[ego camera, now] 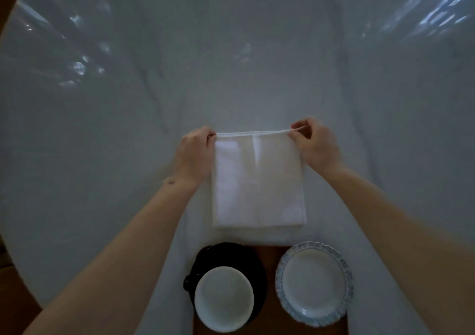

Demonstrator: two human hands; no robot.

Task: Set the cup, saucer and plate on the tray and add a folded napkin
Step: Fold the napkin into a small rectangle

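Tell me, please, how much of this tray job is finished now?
Done: the cup on its dark saucer and the plate sit on the wooden tray. In hand: both hands, left hand and right hand, pinch the napkin at its far corners. Left: finish folding and add it.

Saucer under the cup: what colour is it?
Black; the saucer shows best in the head view.

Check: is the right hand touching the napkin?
Touching. The head view shows the right hand pinching the napkin's far right corner between thumb and fingers, lifting that edge.
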